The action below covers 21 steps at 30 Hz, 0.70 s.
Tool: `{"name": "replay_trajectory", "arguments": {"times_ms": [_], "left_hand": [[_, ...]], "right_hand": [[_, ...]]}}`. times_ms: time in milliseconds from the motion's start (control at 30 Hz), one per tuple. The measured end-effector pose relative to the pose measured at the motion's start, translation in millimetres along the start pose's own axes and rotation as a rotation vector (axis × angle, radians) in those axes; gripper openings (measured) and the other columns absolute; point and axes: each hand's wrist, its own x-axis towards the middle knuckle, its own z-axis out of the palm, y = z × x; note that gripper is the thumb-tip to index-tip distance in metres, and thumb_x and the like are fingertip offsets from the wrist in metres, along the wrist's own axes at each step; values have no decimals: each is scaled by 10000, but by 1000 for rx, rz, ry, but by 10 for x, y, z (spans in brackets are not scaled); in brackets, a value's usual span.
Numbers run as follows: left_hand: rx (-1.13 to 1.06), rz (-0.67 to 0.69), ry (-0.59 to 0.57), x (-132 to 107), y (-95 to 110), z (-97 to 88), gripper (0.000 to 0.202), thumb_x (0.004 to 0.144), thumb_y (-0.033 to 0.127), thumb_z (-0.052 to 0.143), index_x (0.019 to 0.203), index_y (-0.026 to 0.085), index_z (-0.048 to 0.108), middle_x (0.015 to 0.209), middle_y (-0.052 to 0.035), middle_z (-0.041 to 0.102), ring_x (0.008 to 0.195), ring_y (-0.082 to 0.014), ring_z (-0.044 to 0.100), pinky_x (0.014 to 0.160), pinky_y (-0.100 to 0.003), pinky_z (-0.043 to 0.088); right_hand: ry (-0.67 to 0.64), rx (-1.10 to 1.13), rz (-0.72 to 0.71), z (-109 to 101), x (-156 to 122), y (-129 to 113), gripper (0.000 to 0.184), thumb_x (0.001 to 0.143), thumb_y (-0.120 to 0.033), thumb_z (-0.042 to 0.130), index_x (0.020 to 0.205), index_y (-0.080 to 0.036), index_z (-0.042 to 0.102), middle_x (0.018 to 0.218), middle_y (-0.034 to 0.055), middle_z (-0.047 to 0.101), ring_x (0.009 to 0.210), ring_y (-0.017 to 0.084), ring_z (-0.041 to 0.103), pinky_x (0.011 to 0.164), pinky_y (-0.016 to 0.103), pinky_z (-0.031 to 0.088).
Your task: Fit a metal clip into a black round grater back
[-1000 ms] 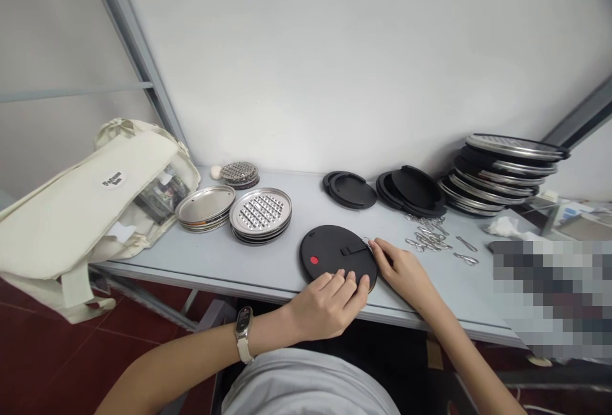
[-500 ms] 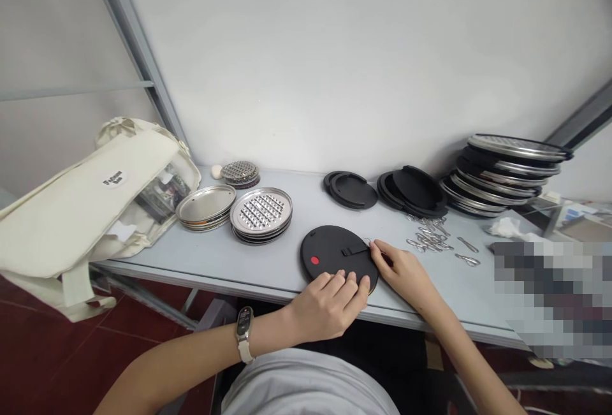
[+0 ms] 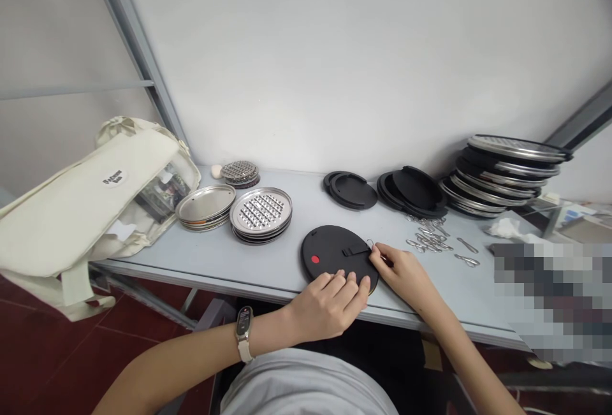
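A round black plastic disc with a red dot and a small slotted tab lies near the table's front edge. My left hand holds its near side, fingers bent over the top and the thumb hidden. At the disc's right edge, my right hand pinches a thin metal wire loop beside the tab. Most of that loop is covered by the fingertips. Several similar wire loops lie scattered to the right of this hand.
Stacked metal grater plates and plain metal plates stand left, with smaller grater discs behind. Black plastic discs and black rings lie at the back. A tall plate stack stands right; a cream bag leans left.
My right fingers have shifted very slightly and curl a little more at the disc's edge. The left hand and the disc stay almost the same.
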Motion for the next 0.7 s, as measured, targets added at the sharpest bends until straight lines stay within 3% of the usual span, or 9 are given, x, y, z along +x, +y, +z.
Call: {"name": "replay_trajectory", "arguments": {"times_ms": [300, 700], "left_hand": [[1, -38, -4, 21, -3, -7, 346, 977, 313, 547, 1251, 111, 610, 1107, -106, 663, 945, -183, 622, 743, -296, 425], [-57, -22, -18, 8, -20, 9, 352, 925, 256, 550, 1249, 130, 606, 1085, -108, 647, 924, -202, 607, 722, -309, 405]], "right_hand": [[-13, 1, -18, -11, -14, -19, 372, 949, -363, 365, 604, -228, 395, 523, -5, 548, 476, 138, 461, 510, 258, 321], [-3, -48, 34, 29, 25, 29, 362, 980, -391, 316, 755, -236, 554, 655, 53, 684, 572, 221, 642, 563, 281, 367]]}}
